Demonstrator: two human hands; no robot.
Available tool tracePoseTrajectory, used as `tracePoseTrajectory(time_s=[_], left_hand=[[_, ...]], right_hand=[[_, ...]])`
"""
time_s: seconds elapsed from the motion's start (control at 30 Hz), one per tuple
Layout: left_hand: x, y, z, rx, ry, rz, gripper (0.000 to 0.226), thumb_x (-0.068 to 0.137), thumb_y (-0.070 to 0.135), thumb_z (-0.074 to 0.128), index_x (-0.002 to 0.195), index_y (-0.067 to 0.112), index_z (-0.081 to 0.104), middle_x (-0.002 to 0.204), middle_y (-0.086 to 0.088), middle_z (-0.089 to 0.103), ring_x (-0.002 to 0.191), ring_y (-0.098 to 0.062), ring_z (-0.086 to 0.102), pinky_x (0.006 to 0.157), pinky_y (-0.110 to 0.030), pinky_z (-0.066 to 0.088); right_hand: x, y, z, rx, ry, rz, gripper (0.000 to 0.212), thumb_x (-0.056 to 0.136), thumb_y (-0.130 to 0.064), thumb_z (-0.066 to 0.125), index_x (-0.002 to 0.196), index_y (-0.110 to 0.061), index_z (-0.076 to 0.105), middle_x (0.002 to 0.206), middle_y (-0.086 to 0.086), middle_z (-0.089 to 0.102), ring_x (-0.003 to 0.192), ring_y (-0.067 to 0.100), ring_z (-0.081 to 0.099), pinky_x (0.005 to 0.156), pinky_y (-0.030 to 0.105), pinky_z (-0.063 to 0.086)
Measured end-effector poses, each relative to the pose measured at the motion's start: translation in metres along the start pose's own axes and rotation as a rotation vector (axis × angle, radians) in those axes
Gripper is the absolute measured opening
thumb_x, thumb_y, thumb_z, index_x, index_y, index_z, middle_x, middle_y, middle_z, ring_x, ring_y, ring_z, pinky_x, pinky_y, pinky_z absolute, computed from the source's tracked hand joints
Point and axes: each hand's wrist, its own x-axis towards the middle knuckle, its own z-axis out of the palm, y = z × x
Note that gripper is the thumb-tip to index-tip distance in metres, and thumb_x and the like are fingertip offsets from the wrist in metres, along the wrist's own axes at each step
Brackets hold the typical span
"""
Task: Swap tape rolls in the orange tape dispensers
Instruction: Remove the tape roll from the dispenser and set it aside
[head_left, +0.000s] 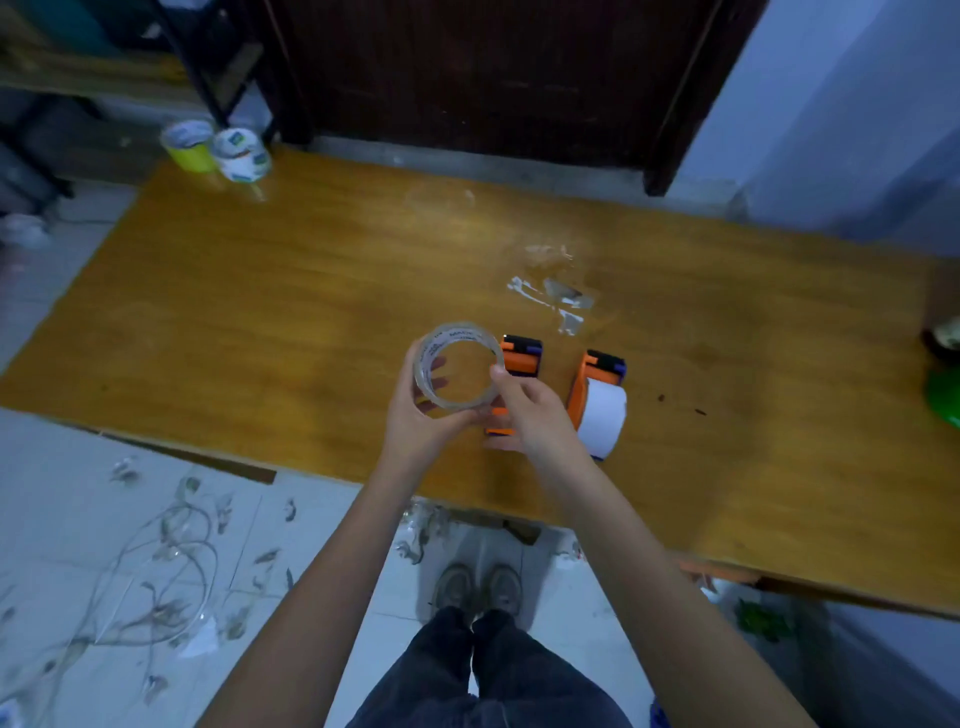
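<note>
- Above the near edge of the wooden table (260, 291), I hold a clear tape roll (459, 366) up in both hands, its open core facing me.
- My left hand (422, 410) cups the roll from below and the left side, fingers curled round its rim; two fingertips show through the clear core.
- My right hand (530, 410) pinches the roll's right edge, thumb on the rim; the other fingers hang lower, over the dispenser beneath.
- Empty orange dispenser (519, 358) lies on the table just behind and below the roll, partly hidden by my right hand; no roll visible in it.
- Second orange dispenser (597, 389) lies just right of the first, apart from it, loaded with a white tape roll (602, 413).
- Crumpled tape scraps (558, 296) lie on the table beyond the dispensers.
- Far left corner: a yellow tape roll (188, 145) and a white printed roll (240, 155), side by side, touching.
- Floor under me: loose tape strands (166, 561); my shoes (478, 590) near the table edge.
</note>
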Motion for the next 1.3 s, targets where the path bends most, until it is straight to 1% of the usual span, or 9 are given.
tracePoseTrajectory(time_s=[0.13, 0.23, 0.33, 0.47, 0.7, 0.87, 1.03, 1.17, 1.3], left_hand=[[-0.007, -0.001, -0.031, -0.02, -0.02, -0.093, 0.098, 0.066, 0.017, 0.084, 0.146, 0.026, 0.028, 0.135, 0.004, 0.049, 0.11, 0.0, 0.058, 0.088, -0.027, 0.053], [-0.013, -0.002, -0.059, -0.16, 0.07, -0.271, 0.085, 0.081, 0.026, 0.07, 0.149, 0.024, 0.018, 0.126, 0.003, 0.057, 0.113, -0.019, 0.061, 0.094, -0.037, 0.051], [-0.016, -0.004, -0.093, -0.203, 0.197, -0.354, 0.047, 0.094, 0.039, 0.049, 0.132, 0.012, 0.051, 0.112, -0.002, 0.068, 0.105, -0.025, 0.066, 0.088, -0.034, 0.054], [-0.028, -0.013, -0.144, -0.226, 0.31, -0.346, 0.031, 0.094, 0.028, 0.055, 0.11, 0.006, 0.067, 0.102, -0.007, 0.071, 0.093, -0.024, 0.068, 0.083, -0.032, 0.057], [-0.032, -0.025, -0.26, -0.295, 0.452, -0.335, 0.029, 0.09, 0.028, 0.06, 0.109, 0.007, 0.068, 0.095, -0.009, 0.072, 0.084, -0.02, 0.068, 0.063, -0.021, 0.055], [-0.025, -0.022, -0.343, -0.263, 0.443, -0.333, 0.025, 0.09, 0.026, 0.06, 0.109, 0.011, 0.068, 0.097, -0.005, 0.071, 0.09, -0.02, 0.067, 0.084, -0.033, 0.056], [-0.01, -0.022, -0.401, -0.225, 0.431, -0.318, 0.021, 0.09, 0.028, 0.06, 0.105, 0.016, 0.067, 0.093, 0.001, 0.07, 0.086, -0.015, 0.067, 0.077, -0.028, 0.057], [0.005, -0.024, -0.434, -0.241, 0.461, -0.326, 0.027, 0.091, 0.027, 0.059, 0.113, 0.012, 0.065, 0.096, -0.002, 0.069, 0.082, -0.013, 0.066, 0.072, -0.024, 0.057], [0.028, -0.027, -0.464, -0.256, 0.456, -0.33, 0.03, 0.092, 0.026, 0.057, 0.117, 0.01, 0.063, 0.099, -0.005, 0.068, 0.079, -0.013, 0.066, 0.07, -0.023, 0.057]], right_hand=[[0.01, 0.005, 0.017, -0.009, -0.093, -0.022, 0.035, 0.092, -0.032, 0.056, 0.116, -0.007, 0.059, 0.108, 0.009, 0.066, 0.1, 0.021, 0.066, 0.082, 0.032, 0.058], [0.013, 0.009, 0.04, 0.015, -0.125, -0.069, 0.013, 0.094, -0.024, 0.054, 0.092, -0.016, 0.064, 0.1, 0.011, 0.068, 0.098, 0.025, 0.066, 0.086, 0.036, 0.056], [0.012, 0.009, 0.07, -0.007, -0.129, -0.044, 0.017, 0.094, -0.024, 0.054, 0.087, -0.011, 0.062, 0.095, 0.015, 0.067, 0.087, 0.023, 0.067, 0.074, 0.028, 0.057], [0.011, 0.012, 0.118, -0.061, -0.183, -0.004, 0.021, 0.094, -0.025, 0.054, 0.101, -0.007, 0.06, 0.103, 0.017, 0.068, 0.096, 0.027, 0.068, 0.076, 0.028, 0.058], [0.005, 0.007, 0.242, -0.11, -0.241, -0.011, 0.022, 0.094, -0.027, 0.054, 0.1, -0.008, 0.062, 0.093, 0.007, 0.066, 0.092, 0.021, 0.066, 0.084, 0.033, 0.056], [0.005, 0.0, 0.322, -0.067, -0.264, 0.038, 0.024, 0.094, -0.024, 0.053, 0.106, -0.004, 0.06, 0.093, 0.01, 0.068, 0.094, 0.023, 0.067, 0.071, 0.024, 0.059], [0.013, -0.006, 0.377, -0.103, -0.292, 0.067, 0.022, 0.094, -0.028, 0.054, 0.101, -0.008, 0.061, 0.104, 0.015, 0.07, 0.095, 0.023, 0.069, 0.082, 0.034, 0.058], [0.023, -0.016, 0.413, -0.128, -0.292, 0.069, 0.017, 0.094, -0.028, 0.054, 0.088, -0.013, 0.06, 0.095, 0.01, 0.07, 0.091, 0.021, 0.069, 0.075, 0.029, 0.058], [0.047, -0.027, 0.448, -0.115, -0.282, 0.062, 0.025, 0.093, -0.028, 0.056, 0.104, -0.006, 0.06, 0.092, 0.008, 0.069, 0.088, 0.02, 0.069, 0.078, 0.03, 0.058]])
